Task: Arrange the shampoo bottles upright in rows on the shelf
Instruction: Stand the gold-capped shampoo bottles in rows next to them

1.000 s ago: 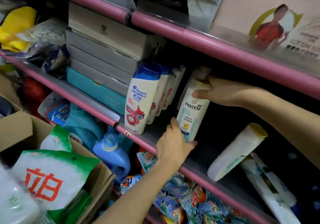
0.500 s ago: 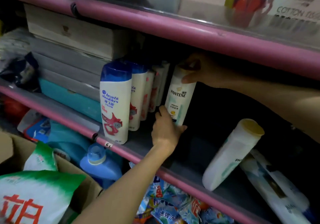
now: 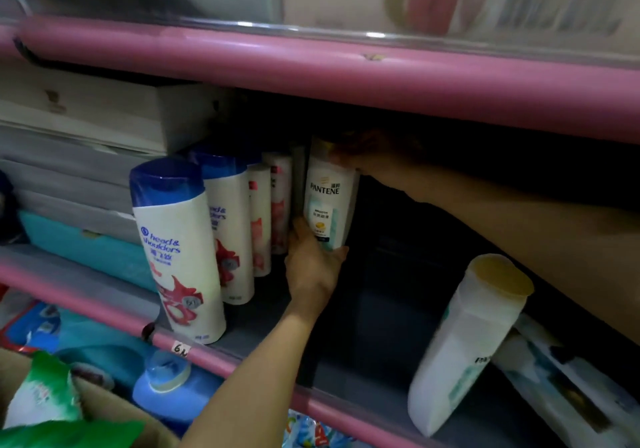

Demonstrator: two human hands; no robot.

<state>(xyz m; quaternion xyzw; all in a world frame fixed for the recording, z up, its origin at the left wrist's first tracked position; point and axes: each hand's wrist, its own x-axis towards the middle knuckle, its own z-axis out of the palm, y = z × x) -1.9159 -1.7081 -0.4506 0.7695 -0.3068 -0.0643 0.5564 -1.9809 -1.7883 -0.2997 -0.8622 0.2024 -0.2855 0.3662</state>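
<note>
- On the middle shelf (image 3: 346, 375), head view: a row of Head & Shoulders bottles (image 3: 180, 250) stands upright.
- Left hand (image 3: 313, 267) grips the Pantene bottle (image 3: 329, 198) at its base, right hand (image 3: 377, 160) grips its top.
- One leaning bottle (image 3: 464, 347) and a flat one (image 3: 568, 385) look left to do, maybe halfway.

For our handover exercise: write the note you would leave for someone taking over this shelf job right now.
Left hand grips the base of the Pantene bottle; right hand holds its top, deep on the shelf.
Done: a row of head & shoulders bottles stands upright front to back, with the Pantene bottle held upright just right of it.
Left: a second Pantene bottle leans tilted at the right against a lying pack. Stand it up and build the row.
</note>
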